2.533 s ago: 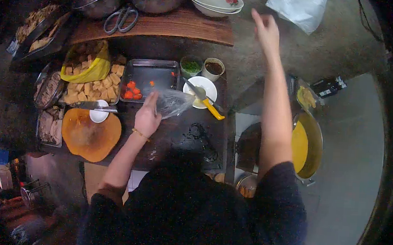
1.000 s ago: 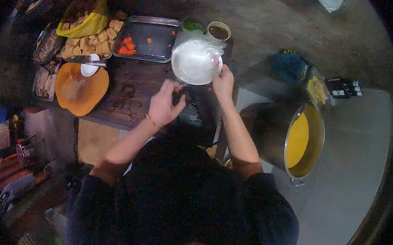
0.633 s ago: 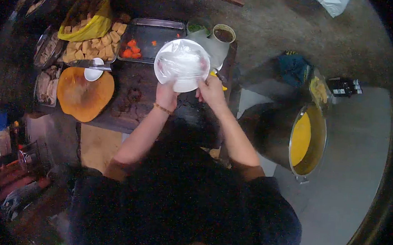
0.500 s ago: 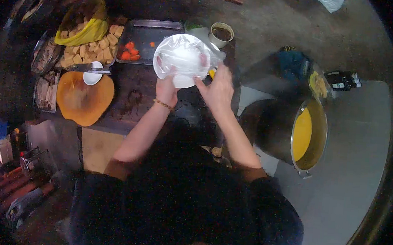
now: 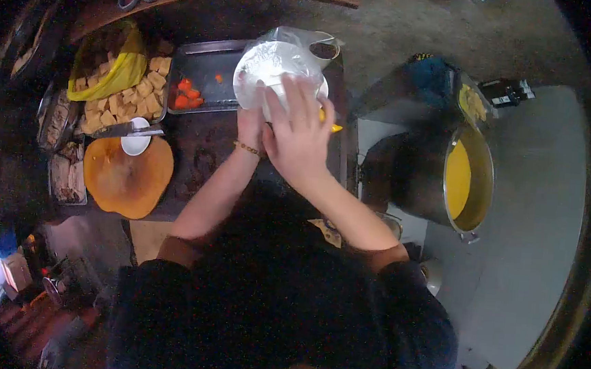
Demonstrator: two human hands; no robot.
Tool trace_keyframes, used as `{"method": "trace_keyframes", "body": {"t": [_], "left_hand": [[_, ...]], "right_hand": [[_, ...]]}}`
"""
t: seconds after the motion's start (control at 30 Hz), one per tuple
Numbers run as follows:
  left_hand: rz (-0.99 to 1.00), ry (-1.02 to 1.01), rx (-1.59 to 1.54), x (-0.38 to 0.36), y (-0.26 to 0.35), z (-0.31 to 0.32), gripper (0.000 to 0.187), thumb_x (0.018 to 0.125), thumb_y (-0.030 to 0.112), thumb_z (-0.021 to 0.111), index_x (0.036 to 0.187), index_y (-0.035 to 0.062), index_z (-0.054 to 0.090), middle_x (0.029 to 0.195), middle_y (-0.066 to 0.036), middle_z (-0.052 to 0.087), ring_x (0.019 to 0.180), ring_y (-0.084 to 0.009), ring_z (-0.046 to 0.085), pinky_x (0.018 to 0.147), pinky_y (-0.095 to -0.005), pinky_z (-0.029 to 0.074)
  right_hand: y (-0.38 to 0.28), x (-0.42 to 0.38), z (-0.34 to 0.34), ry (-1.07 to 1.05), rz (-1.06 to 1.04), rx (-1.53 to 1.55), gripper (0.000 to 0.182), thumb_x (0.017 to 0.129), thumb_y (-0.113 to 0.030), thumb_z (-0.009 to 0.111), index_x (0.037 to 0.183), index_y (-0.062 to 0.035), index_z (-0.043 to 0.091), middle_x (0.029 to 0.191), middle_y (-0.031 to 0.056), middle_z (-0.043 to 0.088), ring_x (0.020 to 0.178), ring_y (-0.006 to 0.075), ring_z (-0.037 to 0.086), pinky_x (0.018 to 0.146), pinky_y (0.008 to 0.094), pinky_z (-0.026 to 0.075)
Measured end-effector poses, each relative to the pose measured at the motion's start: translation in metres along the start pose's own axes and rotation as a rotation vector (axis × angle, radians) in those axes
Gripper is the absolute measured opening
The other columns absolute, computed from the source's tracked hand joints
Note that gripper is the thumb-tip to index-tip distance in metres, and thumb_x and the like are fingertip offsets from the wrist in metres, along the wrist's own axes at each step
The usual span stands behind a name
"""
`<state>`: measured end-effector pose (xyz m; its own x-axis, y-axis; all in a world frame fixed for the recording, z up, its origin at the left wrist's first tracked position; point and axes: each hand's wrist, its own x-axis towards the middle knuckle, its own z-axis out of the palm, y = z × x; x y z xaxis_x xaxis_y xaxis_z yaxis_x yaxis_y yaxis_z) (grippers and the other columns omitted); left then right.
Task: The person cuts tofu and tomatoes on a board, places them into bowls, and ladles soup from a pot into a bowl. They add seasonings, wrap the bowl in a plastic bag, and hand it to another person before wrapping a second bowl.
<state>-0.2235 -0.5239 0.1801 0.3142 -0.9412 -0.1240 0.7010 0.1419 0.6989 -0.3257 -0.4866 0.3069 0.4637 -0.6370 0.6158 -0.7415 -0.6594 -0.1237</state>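
I'm bringing both hands together around a white bowl (image 5: pixel 250 67) covered in clear plastic (image 5: pixel 296 42), right in front of me. My left hand (image 5: pixel 250 122) is clamping onto the bowl from the near side, at about six o'clock, with most of its fingers hidden. My right hand (image 5: pixel 299 133) is coming over the near right part — fingers spread apart, blurring with motion, pressing across the plastic. A beaded bracelet (image 5: pixel 247 147) is circling my left wrist.

Taking the bowl as the middle of the clock, a metal tray (image 5: pixel 221 91) is sitting at nine, with orange-red pieces (image 5: pixel 187 95) lying in its near left corner. A cup of dark contents (image 5: pixel 325 50) is showing at two, partly behind the plastic, and a yellow handle (image 5: pixel 333 126) is poking out at four, just beside my right fingers. Between eight and nine, pale cubes (image 5: pixel 131 102) are spreading out beside a yellow bag (image 5: pixel 119 78). The round cutting board (image 5: pixel 127 183) is lying near eight on the dark surface (image 5: pixel 201 167), and a small white dish (image 5: pixel 134 144) is resting at its far edge, a blade (image 5: pixel 115 130) lying across it. Well apart, around four, a big pot (image 5: pixel 480 184) is holding something yellow.
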Motion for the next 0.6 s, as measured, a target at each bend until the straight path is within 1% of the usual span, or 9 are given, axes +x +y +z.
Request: {"method": "trace_keyframes", "body": {"t": [0.03, 0.1, 0.17, 0.2, 0.33, 0.4, 0.5, 0.53, 0.6], "left_hand": [[0.035, -0.034, 0.063, 0.007, -0.006, -0.009, 0.039, 0.087, 0.022, 0.051, 0.119, 0.0013, 0.043, 0.115, -0.008, 0.05, 0.101, -0.0186, 0.052, 0.084, -0.0321, 0.044], [-0.064, -0.032, -0.281, 0.002, 0.004, 0.004, 0.036, 0.087, 0.019, 0.05, 0.118, 0.0018, 0.045, 0.111, -0.008, 0.052, 0.099, -0.0186, 0.053, 0.082, -0.0311, 0.045], [-0.101, 0.108, -0.055, 0.007, 0.008, 0.005, 0.034, 0.086, 0.016, 0.049, 0.117, 0.0017, 0.045, 0.108, -0.008, 0.054, 0.095, -0.0196, 0.055, 0.079, -0.0308, 0.046], [-0.18, 0.197, 0.016, 0.002, 0.02, 0.012, 0.034, 0.085, 0.013, 0.048, 0.117, 0.0011, 0.044, 0.106, -0.009, 0.054, 0.091, -0.0206, 0.056, 0.077, -0.0327, 0.047], [0.046, -0.071, 0.118, 0.016, 0.005, -0.018, 0.038, 0.086, 0.019, 0.051, 0.118, 0.0019, 0.043, 0.108, -0.011, 0.054, 0.091, -0.0209, 0.056, 0.077, -0.034, 0.048], [-0.295, -0.068, -0.326, 0.02, 0.018, -0.01, 0.048, 0.086, 0.034, 0.05, 0.122, 0.0038, 0.039, 0.114, -0.012, 0.051, 0.097, -0.0222, 0.055, 0.08, -0.0355, 0.047], [-0.252, -0.124, -0.179, 0.026, 0.033, -0.01, 0.062, 0.085, 0.049, 0.045, 0.127, 0.0055, 0.032, 0.122, -0.012, 0.045, 0.106, -0.0235, 0.05, 0.084, -0.0368, 0.045], [-0.151, -0.106, -0.031, 0.022, 0.039, -0.003, 0.067, 0.085, 0.054, 0.04, 0.13, 0.0068, 0.026, 0.126, -0.01, 0.041, 0.111, -0.0239, 0.047, 0.088, -0.0381, 0.043], [-0.166, -0.062, -0.031, 0.014, 0.047, 0.01, 0.067, 0.085, 0.054, 0.04, 0.13, 0.0074, 0.027, 0.126, -0.01, 0.042, 0.112, -0.0233, 0.046, 0.089, -0.0372, 0.042]], "right_hand": [[-0.001, 0.005, 0.009, -0.116, -0.036, 0.023, 0.055, 0.069, -0.017, 0.062, 0.12, -0.0058, 0.044, 0.128, 0.0166, 0.035, 0.12, 0.03, 0.034, 0.095, 0.0498, 0.023], [0.007, 0.021, 0.03, -0.005, -0.039, 0.02, 0.041, 0.072, -0.015, 0.057, 0.111, -0.0041, 0.049, 0.115, 0.0181, 0.049, 0.11, 0.0291, 0.045, 0.091, 0.0459, 0.029], [0.014, 0.034, 0.041, -0.578, 0.219, 0.058, 0.035, 0.075, -0.018, 0.055, 0.106, -0.0028, 0.05, 0.096, 0.0176, 0.059, 0.096, 0.0299, 0.055, 0.089, 0.043, 0.032], [0.011, 0.033, 0.042, -0.499, 0.231, 0.129, 0.027, 0.078, -0.022, 0.052, 0.097, -0.0017, 0.053, 0.079, 0.0155, 0.062, 0.081, 0.0311, 0.059, 0.085, 0.0412, 0.036], [-0.012, 0.027, 0.005, -0.54, 0.107, 0.111, 0.027, 0.078, -0.024, 0.054, 0.095, -0.0021, 0.056, 0.088, 0.0171, 0.06, 0.083, 0.03, 0.057, 0.08, 0.0417, 0.037], [-0.02, 0.022, -0.012, -0.182, -0.195, 0.231, 0.034, 0.076, -0.026, 0.058, 0.1, -0.0015, 0.055, 0.098, 0.0176, 0.056, 0.087, 0.0296, 0.054, 0.078, 0.0426, 0.036], [-0.018, 0.042, -0.042, 0.104, -0.2, 0.142, 0.044, 0.072, -0.026, 0.063, 0.107, -0.002, 0.051, 0.105, 0.0172, 0.053, 0.092, 0.0295, 0.051, 0.08, 0.0442, 0.034], [-0.007, 0.049, -0.028, 0.224, -0.048, 0.066, 0.044, 0.071, -0.031, 0.065, 0.103, -0.0023, 0.053, 0.106, 0.0163, 0.053, 0.094, 0.0292, 0.049, 0.081, 0.0443, 0.034], [0.021, 0.065, 0.013, 0.203, -0.025, 0.021, 0.043, 0.071, -0.033, 0.064, 0.1, -0.0018, 0.054, 0.103, 0.0178, 0.054, 0.092, 0.0311, 0.05, 0.08, 0.0446, 0.035]]}}
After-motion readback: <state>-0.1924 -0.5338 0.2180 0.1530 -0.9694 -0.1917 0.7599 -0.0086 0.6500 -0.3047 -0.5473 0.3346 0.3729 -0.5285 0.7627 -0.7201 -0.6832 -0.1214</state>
